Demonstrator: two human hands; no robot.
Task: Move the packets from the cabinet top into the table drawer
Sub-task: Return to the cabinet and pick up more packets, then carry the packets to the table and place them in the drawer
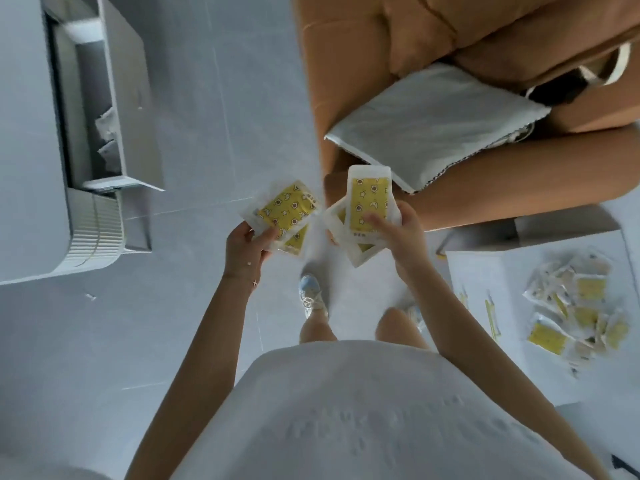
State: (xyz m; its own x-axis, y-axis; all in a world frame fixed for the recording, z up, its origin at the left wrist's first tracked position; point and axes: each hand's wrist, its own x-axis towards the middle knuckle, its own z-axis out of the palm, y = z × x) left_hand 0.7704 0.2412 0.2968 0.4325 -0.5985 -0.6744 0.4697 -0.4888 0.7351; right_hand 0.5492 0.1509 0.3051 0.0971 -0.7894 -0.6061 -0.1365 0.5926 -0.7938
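Note:
My left hand [247, 245] grips a small stack of white packets with yellow star-patterned fronts [285, 211], held over the floor. Beside it, my right hand [403, 233] holds another few of the same packets [369, 202], thumb pressed on the top one. At the right, a white cabinet top [491, 289] carries a loose pile of several more packets [578, 313]. At the upper left, the grey table [27, 133] has its drawer [86, 109] pulled out, with crumpled white packets lying inside.
An orange-brown sofa [450, 36] with a silver-white cushion [436, 123] stands straight ahead. Grey tiled floor [207, 98] lies between table and sofa. My feet and white skirt fill the lower middle. A ribbed white table corner [93, 233] juts out at left.

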